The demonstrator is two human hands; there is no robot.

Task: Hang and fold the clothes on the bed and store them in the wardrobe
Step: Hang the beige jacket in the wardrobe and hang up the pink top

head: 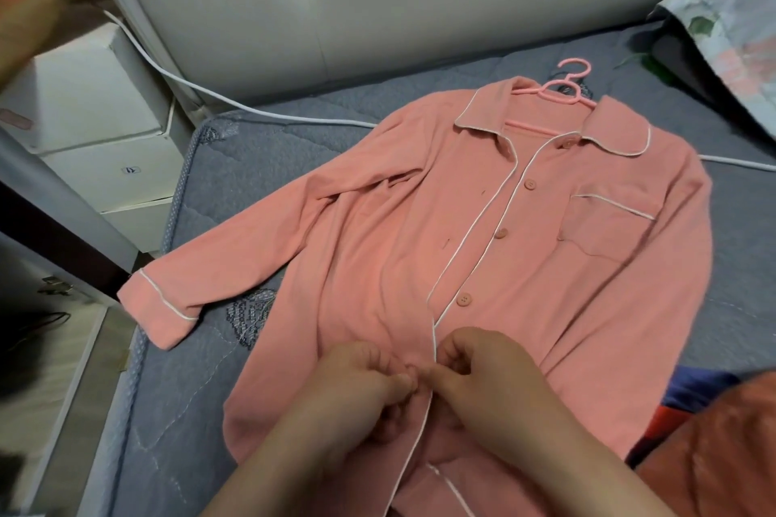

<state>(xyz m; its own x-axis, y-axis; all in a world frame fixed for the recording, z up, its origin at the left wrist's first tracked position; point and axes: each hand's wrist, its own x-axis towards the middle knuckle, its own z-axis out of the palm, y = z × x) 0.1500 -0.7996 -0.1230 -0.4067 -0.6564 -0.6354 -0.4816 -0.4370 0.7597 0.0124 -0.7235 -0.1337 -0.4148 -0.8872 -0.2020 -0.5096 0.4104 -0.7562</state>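
A pink pyjama shirt (483, 256) with white piping lies flat on the grey quilted bed (235, 164), front up, collar at the far side. A pink plastic hanger (564, 90) sits inside its collar, hook pointing away from me. Three buttons show along the placket above my hands. My left hand (357, 382) and my right hand (483, 374) meet at the placket low on the shirt, fingers curled, both pinching the fabric edges together. The button between them is hidden by my fingers.
A padded white headboard (378, 4) rises behind the bed. A white cable (252, 109) runs across the mattress top. White boxes (92, 130) stand left of the bed. A floral pillow (730, 34) lies at the right, and orange and blue clothes (714, 445) at the near right.
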